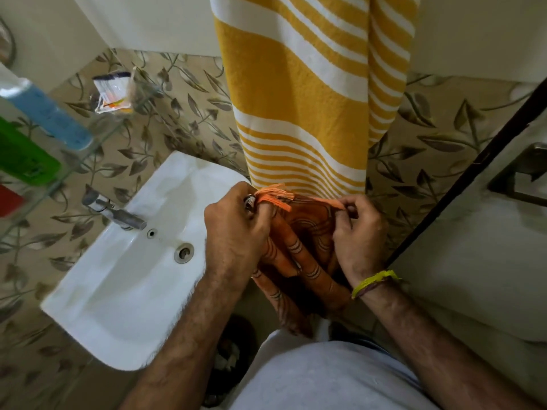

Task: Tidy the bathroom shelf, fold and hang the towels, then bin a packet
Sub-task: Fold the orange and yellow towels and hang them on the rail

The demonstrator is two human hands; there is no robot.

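Observation:
An orange patterned towel (307,241) with a fringed edge hangs bunched between my hands, in front of my body. My left hand (233,232) grips its fringed top corner on the left. My right hand (359,232) pinches the top edge on the right. Behind them a yellow and white striped towel (299,93) hangs down the wall. A small crumpled packet (114,91) lies on the glass shelf (88,152) at upper left.
A white sink (118,276) with a chrome tap (118,214) sits lower left. On the glass shelf stand a blue bottle (44,113), a green box (20,158) and a red item (7,199). A dark door edge (461,184) runs diagonally on the right.

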